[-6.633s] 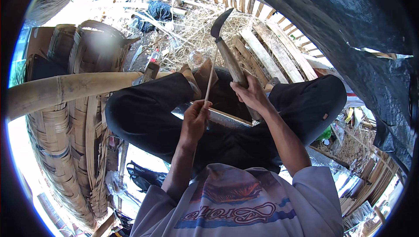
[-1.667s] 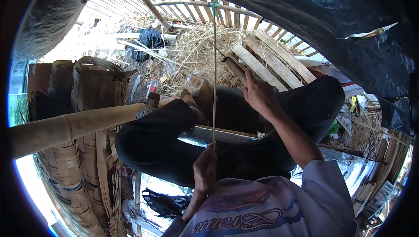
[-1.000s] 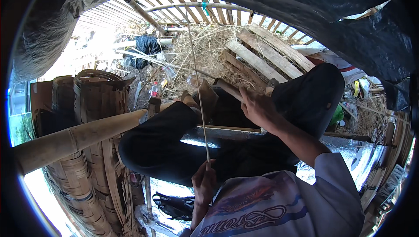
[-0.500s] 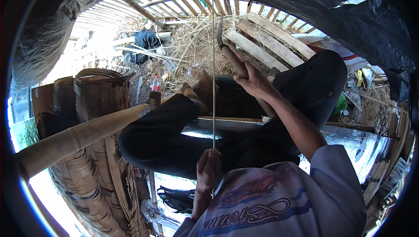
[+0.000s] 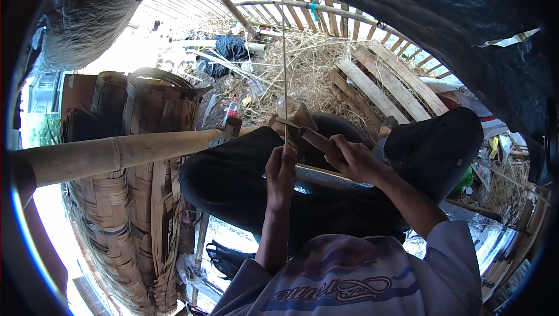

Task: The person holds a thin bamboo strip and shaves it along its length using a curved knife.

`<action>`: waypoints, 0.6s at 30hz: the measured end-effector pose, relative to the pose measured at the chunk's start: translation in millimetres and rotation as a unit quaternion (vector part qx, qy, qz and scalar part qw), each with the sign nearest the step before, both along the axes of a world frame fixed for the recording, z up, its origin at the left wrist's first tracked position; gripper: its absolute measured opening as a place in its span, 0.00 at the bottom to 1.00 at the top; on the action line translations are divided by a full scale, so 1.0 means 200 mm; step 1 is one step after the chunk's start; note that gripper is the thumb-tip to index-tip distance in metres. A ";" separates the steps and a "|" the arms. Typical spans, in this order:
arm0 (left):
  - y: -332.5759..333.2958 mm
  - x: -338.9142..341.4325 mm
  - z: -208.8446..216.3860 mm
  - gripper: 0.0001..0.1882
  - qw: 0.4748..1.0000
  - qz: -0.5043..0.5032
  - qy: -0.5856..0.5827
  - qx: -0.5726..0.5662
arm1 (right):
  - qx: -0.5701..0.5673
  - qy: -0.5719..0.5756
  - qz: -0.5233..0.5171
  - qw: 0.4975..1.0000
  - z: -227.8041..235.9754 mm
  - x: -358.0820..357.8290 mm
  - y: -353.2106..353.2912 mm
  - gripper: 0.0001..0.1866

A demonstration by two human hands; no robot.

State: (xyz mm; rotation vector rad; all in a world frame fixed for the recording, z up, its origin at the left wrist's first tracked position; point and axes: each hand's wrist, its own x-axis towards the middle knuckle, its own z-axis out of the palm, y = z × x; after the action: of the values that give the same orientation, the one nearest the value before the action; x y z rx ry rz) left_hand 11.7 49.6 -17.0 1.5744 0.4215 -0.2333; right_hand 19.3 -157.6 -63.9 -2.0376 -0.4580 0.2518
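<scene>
A long, thin bamboo strip stands upright in front of me, running from the top of the view down to my lap. My left hand is closed around it above my crossed legs. My right hand grips the wooden handle of a sickle. Its curved blade is at the strip, just above my left fingers. Whether the blade touches the strip or cuts into it, I cannot tell. Below the left fist the strip is mostly hidden against my clothes.
A thick bamboo pole crosses at the left, over rolled woven bamboo panels. Ahead lie dry straw, wooden planks, a plastic bottle and a dark bundle. Dark sheeting hangs overhead.
My right hand has lowered the sickle toward me, bringing its blade to the strip. My left hand has risen and gone forward, still closed on the strip. The whole view has shifted.
</scene>
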 end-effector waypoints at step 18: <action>-0.07 -0.05 -0.03 0.10 0.969 -0.042 -0.021 0.242 | -0.063 -0.007 -0.083 0.995 0.00 0.05 0.06 0.25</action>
State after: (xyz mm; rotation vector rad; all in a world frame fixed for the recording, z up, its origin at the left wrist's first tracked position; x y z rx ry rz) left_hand 2.7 36.6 -22.5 2.0761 0.3978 -0.1679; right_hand 30.1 -146.3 -63.1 -2.1891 -0.2863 0.1690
